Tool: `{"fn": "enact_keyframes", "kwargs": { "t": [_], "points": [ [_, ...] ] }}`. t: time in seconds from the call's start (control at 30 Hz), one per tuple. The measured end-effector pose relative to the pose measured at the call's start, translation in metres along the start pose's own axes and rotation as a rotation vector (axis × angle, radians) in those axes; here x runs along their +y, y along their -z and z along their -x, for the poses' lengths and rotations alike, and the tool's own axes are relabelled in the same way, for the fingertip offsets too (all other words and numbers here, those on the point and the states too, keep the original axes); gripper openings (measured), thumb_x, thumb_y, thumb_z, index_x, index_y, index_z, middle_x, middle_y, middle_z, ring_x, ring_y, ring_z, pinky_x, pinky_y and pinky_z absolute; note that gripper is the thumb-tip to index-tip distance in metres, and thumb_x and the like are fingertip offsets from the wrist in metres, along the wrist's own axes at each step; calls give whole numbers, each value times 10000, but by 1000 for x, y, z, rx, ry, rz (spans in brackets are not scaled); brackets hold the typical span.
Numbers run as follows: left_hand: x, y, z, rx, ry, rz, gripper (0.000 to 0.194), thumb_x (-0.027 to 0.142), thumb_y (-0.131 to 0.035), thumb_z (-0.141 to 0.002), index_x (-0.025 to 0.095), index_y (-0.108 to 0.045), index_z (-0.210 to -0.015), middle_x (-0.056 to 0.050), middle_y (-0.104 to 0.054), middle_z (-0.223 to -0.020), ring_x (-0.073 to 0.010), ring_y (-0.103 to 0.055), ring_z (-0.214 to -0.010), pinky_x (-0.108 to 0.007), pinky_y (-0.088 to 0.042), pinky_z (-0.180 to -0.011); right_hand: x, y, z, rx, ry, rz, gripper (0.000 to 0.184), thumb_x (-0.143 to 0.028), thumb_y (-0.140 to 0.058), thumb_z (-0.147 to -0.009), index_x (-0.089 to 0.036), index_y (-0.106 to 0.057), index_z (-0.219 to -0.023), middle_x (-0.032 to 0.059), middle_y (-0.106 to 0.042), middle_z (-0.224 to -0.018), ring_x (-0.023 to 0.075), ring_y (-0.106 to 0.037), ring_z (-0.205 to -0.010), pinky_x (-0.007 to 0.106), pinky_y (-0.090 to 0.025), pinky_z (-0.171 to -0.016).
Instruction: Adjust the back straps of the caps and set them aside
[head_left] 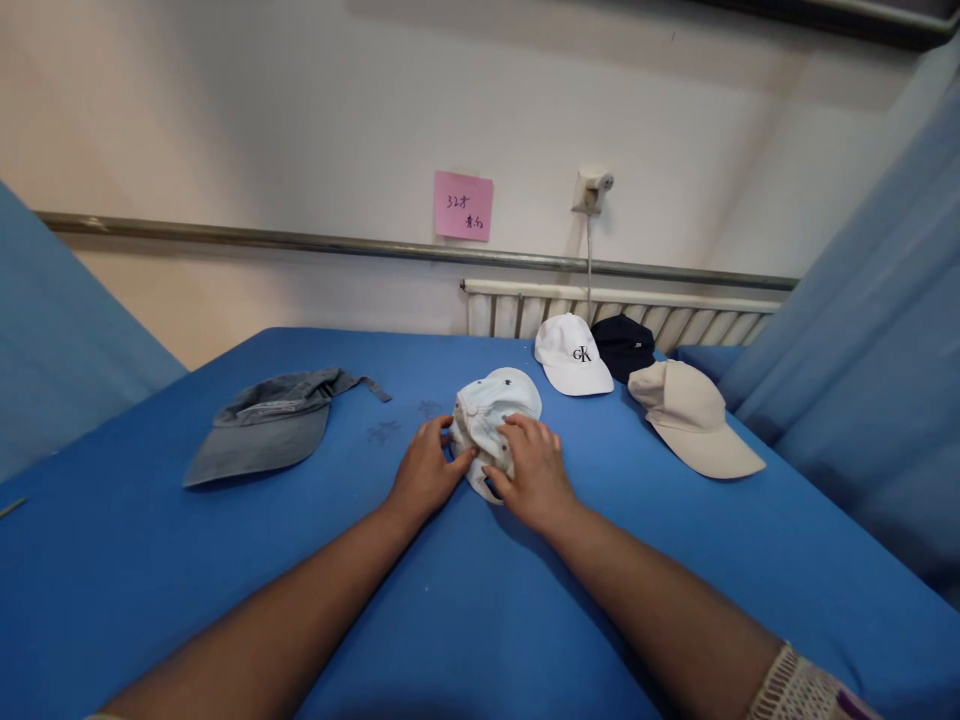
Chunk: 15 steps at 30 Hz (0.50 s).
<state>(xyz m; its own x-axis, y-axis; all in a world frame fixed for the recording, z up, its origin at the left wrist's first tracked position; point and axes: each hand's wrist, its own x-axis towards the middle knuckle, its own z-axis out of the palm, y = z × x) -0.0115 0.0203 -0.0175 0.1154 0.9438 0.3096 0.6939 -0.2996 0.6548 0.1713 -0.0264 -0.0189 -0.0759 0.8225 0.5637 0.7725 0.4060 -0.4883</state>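
A pale blue baseball cap (pixel 480 407) lies on the blue-covered table in front of me, its brim pointing away and its crown partly crumpled. My left hand (pixel 426 468) grips the cap's left edge, thumb toward the back opening and fingers along the side. On the other side, my right hand (pixel 538 470) has its fingers over the crown and its thumb by the rear strap, holding the cap. Both palms hide parts of the cap's sides.
On the left lies a grey cap (pixel 262 425) with a loose strap. Further back are a white cap (pixel 571 355) with black letters, a dark navy cap (pixel 624 348) and a beige cap (pixel 688 415). A radiator (pixel 525 310) and wall stand behind the table (pixel 420 620); curtains (pixel 862 330) hang at both sides.
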Motion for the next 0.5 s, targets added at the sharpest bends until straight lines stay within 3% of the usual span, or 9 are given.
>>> {"fn": "enact_keyframes", "kwargs": {
  "t": [0.07, 0.17, 0.33, 0.5],
  "points": [
    [-3, -2, -6, -25, 44, 27, 384, 362, -654, -735, 177, -613, -1069, -74, -672, -991, -224, -627, -811, -342, -479, -735, 0, -8, -2, -21, -28, -22, 142, -223, -582, -814, -208, -607, -953, 108, -616, -1135, 279, -530, -1080, 457, -396, -939],
    [-8, -3, -13, -59, 61, 90, 163, 327, -605, -739, 196, -642, -829, -21, -656, -768, -195, -586, -690, -312, -441, -663, 13, -17, -6, 84, -176, -260, 41, -218, -515, -836, -202, -552, -834, 68, -628, -953, 214, -570, -888, 369, -443, -833],
    [-11, 4, -14, -75, 44, 272, 192, 369, -535, -771, 193, -602, -806, -6, -632, -735, -174, -598, -696, -287, -468, -658, 39, -16, -7, 289, -466, -738, 229, -427, -545, -830, -206, -521, -772, -22, -558, -726, 156, -524, -692, 272, -442, -669],
    [-13, 13, -11, -76, 113, 620, 178, 361, -583, -752, 184, -581, -772, -12, -631, -750, -160, -610, -705, -284, -492, -685, 47, -9, -6, 293, -531, -859, 314, -478, -518, -846, -201, -513, -699, -51, -497, -623, 129, -453, -597, 235, -387, -562]
  ]
}}
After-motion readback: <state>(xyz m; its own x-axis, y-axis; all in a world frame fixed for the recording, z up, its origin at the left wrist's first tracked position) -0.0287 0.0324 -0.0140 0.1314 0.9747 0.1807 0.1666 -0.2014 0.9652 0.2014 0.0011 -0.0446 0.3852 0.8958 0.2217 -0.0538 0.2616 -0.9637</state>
